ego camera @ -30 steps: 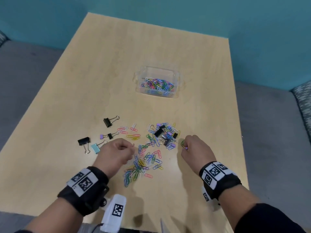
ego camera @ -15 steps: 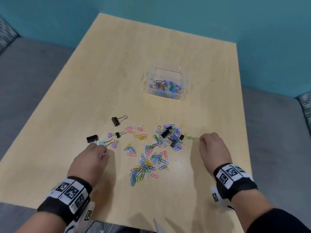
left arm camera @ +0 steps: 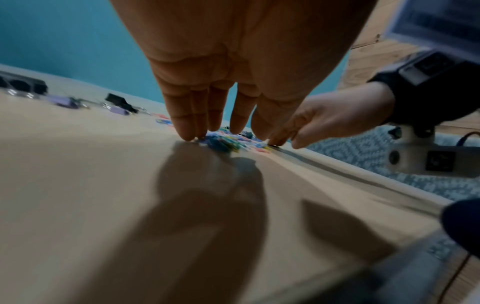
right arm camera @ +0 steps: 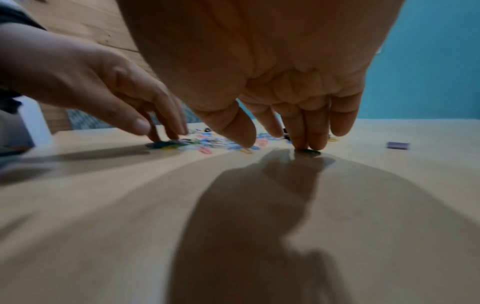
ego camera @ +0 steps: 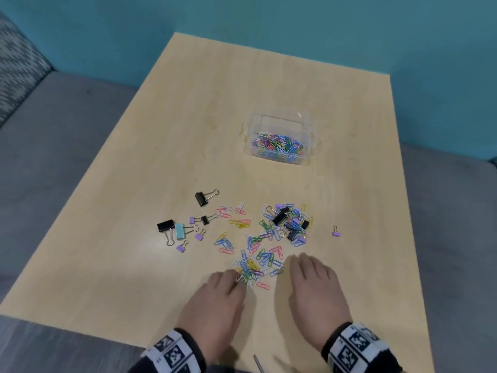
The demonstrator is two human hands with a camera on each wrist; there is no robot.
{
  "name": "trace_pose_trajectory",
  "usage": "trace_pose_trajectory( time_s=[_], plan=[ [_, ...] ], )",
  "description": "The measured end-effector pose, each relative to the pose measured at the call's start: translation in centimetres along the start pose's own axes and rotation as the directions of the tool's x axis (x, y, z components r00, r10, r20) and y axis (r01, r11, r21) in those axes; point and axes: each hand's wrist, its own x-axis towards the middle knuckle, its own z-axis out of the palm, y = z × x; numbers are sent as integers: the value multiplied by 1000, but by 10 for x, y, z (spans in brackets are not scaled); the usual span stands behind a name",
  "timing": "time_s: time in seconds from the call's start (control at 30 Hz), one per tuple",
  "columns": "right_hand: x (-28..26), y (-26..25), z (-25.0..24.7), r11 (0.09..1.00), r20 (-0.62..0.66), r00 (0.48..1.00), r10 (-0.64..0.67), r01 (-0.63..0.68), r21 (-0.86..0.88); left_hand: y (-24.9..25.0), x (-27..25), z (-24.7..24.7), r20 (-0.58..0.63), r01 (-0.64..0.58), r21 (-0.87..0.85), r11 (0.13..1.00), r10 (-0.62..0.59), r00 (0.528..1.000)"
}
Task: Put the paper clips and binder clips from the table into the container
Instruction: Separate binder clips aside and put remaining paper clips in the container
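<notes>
Coloured paper clips (ego camera: 265,255) lie scattered on the wooden table (ego camera: 134,265), mixed with black and purple binder clips (ego camera: 289,224). More binder clips (ego camera: 176,230) lie to the left, and one purple clip (ego camera: 335,233) sits alone at the right. The clear container (ego camera: 279,122) holds many paper clips farther back. My left hand (ego camera: 236,278) (left arm camera: 221,131) presses straight fingers down at the pile's near left edge. My right hand (ego camera: 301,261) (right arm camera: 285,142) touches the table with straight fingers at the pile's near right edge. Neither hand holds anything.
The table's near edge (ego camera: 80,327) runs just below my wrists. A grey seat (ego camera: 53,157) surrounds the table, with a teal wall (ego camera: 269,22) behind. Bare tabletop lies between the pile and the container.
My left hand has moved right from the binder clips to the pile's near edge. My right hand has come in and opened flat. A purple binder clip now lies alone at the right.
</notes>
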Motion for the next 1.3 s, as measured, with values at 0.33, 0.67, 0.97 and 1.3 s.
trace_pose_trajectory(
  time_s=[0.33, 0.67, 0.97, 1.3],
  plan=[
    [16, -12, -13, 970, -101, 979, -177, 191, 152, -13, 81, -32, -58, 248, -24, 969, -249, 967],
    [-6, -2, -10, 964, -85, 975, -206, 217, 155, -8, 109, -10, 69, 297, 178, 938, -313, 947],
    [4, -1, -19, 960, -93, 981, -173, 189, 207, -6, 111, -8, 20, 110, 167, 980, -115, 993],
    [21, 0, -24, 941, -91, 972, -218, 234, 246, -19, 129, -11, 98, -111, 224, 968, 91, 991]
  ],
)
